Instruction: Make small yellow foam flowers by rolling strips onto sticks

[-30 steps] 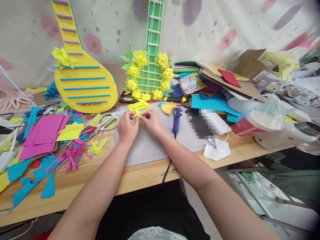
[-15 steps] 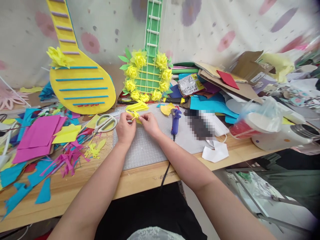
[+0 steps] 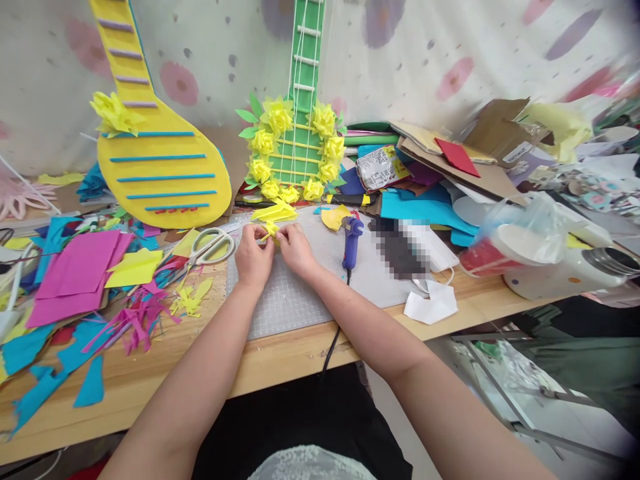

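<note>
Your left hand (image 3: 254,259) is pinched on the small, crinkled yellow paper piece (image 3: 271,230), and your right hand (image 3: 297,251) has its fingertips closed at the other side of it. You have it over the grey gridded cutting mat (image 3: 280,308), just in front of the folded bright yellow paper strip (image 3: 274,213). Near your right hand rests the purple plastic glue gun (image 3: 352,245); to your left lie the pale-handled metal scissors (image 3: 201,255)

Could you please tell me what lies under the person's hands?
Gray cutting mat shows around the left hand and right hand, which hold a yellow paper piece; anything directly beneath them is covered.
</note>
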A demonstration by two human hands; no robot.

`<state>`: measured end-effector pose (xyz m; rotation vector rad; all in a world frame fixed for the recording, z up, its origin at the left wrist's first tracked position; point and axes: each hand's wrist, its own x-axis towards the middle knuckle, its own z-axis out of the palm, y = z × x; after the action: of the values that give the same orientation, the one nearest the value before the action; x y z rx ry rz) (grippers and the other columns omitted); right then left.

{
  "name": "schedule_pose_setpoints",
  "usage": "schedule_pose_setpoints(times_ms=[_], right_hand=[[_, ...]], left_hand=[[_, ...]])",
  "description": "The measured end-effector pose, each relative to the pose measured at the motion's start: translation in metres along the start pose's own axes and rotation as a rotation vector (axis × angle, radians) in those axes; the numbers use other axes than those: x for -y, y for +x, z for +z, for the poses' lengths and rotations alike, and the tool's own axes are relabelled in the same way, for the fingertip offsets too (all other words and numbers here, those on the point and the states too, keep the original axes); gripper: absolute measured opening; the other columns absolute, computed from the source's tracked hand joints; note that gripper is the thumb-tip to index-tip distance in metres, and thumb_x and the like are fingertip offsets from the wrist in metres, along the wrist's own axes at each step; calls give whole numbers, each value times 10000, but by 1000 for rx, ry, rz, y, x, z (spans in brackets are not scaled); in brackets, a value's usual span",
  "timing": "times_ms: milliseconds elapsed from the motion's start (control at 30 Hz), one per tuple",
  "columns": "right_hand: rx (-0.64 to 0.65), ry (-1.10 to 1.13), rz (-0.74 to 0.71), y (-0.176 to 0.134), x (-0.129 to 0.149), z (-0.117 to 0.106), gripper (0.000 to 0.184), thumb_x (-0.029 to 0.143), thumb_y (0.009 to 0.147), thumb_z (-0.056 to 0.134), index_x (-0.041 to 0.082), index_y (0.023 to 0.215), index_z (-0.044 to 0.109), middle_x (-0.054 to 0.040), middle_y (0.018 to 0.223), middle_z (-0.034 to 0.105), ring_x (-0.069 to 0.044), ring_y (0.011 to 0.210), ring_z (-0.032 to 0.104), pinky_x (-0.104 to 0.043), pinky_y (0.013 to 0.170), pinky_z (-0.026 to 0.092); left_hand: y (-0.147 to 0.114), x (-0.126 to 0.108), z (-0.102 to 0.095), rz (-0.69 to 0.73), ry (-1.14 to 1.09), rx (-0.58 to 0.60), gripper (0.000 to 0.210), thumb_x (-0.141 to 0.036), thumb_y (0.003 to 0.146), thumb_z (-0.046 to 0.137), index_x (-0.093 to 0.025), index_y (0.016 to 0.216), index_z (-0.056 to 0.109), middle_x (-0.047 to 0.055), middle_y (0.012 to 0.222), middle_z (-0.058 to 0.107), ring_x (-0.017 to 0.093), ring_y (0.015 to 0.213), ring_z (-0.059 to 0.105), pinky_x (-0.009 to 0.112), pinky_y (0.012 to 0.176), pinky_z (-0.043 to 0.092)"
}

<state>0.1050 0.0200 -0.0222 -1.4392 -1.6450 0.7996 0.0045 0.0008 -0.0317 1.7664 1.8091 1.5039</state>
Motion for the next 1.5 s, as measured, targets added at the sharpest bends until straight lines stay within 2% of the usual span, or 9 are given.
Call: schedule_pose_setpoints(times_ms=[167, 400, 833, 1100, 1300, 1500], right_hand=[[-8, 9, -95, -2, -2, 0, 86, 239, 799, 523, 181, 742, 496, -39, 880, 493, -133, 815, 488, -287, 795, 427], [1, -87, -160, -2, -2, 0, 117, 222, 845, 452, 175, 749, 501, -53, 885, 511, -152, 840, 484, -286, 787, 405], [34, -235, -155, 1, -5, 2, 190, 235, 891, 368, 165, 809, 525, -72, 933, 503, -151, 770, 480, -285, 707, 399], [28, -250, -161, 0, -6, 4, 169, 257, 891, 371, 170, 844, 508, -76, 935, 491, -158, 791, 489, -298, 731, 412], [61, -263, -225, -3, -3, -1, 125, 263, 874, 419, 171, 844, 497, -75, 942, 488, -161, 818, 484, -304, 764, 414], [56, -274, -243, 1, -6, 2, 169, 237, 897, 364, 174, 809, 493, -66, 919, 492, -153, 789, 482, -296, 751, 411]], left_hand=[[1, 1, 0, -21, 53, -24, 224, -190, 693, 593, -213, 813, 405, -3, 772, 537, 138, 717, 550, 267, 645, 450], [0, 1, 1, -52, 41, -15, 245, -195, 687, 586, -216, 829, 387, -4, 760, 518, 140, 693, 531, 276, 644, 442], [-3, 2, 0, -37, 46, -36, 268, -189, 659, 584, -229, 798, 358, -26, 724, 476, 129, 650, 505, 265, 617, 417], [-2, 2, 0, -76, 19, -47, 280, -186, 651, 606, -227, 779, 360, -35, 699, 450, 122, 633, 510, 271, 615, 431], [-1, 6, 1, -86, -19, -62, 277, -199, 649, 606, -225, 758, 353, -30, 701, 445, 120, 644, 496, 275, 623, 432], [-2, 4, 1, -87, -32, -56, 259, -199, 654, 598, -220, 751, 358, -38, 684, 443, 110, 613, 493, 263, 594, 429]])
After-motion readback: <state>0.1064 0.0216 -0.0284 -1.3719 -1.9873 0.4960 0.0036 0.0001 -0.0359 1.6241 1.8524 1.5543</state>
